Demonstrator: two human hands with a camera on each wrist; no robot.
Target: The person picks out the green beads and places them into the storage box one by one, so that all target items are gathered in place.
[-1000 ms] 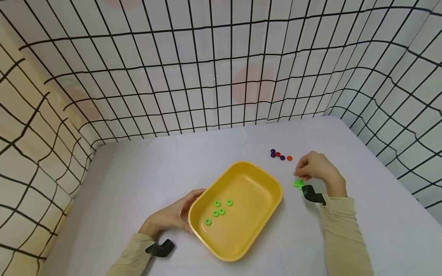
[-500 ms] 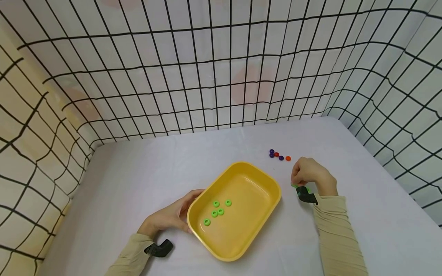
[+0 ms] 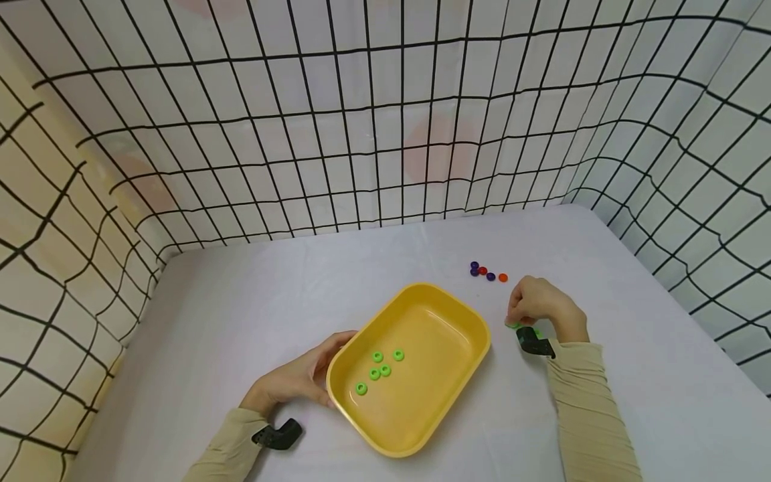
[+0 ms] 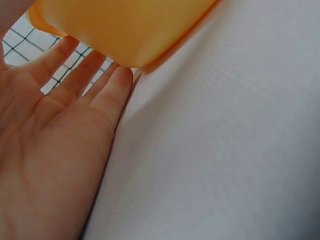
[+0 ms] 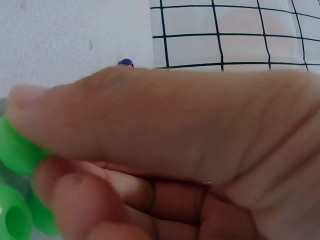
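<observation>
A shallow yellow plastic tray (image 3: pixel 458 365) lies at a slant on the white-covered table, with several green ring-shaped beads (image 3: pixel 385 369) on its floor. My left hand (image 3: pixel 295 381) grips the tray's left end, thumb and fingers spread along its outer wall. In the left wrist view the fingertips touch the tray's wall (image 4: pixel 135 30). Right of the tray, my right hand (image 3: pixel 539 304) is low over the table with curled fingers. It pinches a green bead (image 5: pixel 20 150) between thumb and fingers. More green beads (image 5: pixel 14 215) lie just under that hand, partly hidden by it.
Beyond the right hand sit several small purple beads (image 3: pixel 474 272), a red bead (image 3: pixel 482 271) and an orange bead (image 3: pixel 502 278). A black wire grid (image 3: pixel 373 147) walls the table at the back and both sides. Each wrist wears a black camera (image 3: pixel 278 435).
The right hand has come slightly left and down onto the green beads, its fingers closing on one. The left hand and tray stay in place.
</observation>
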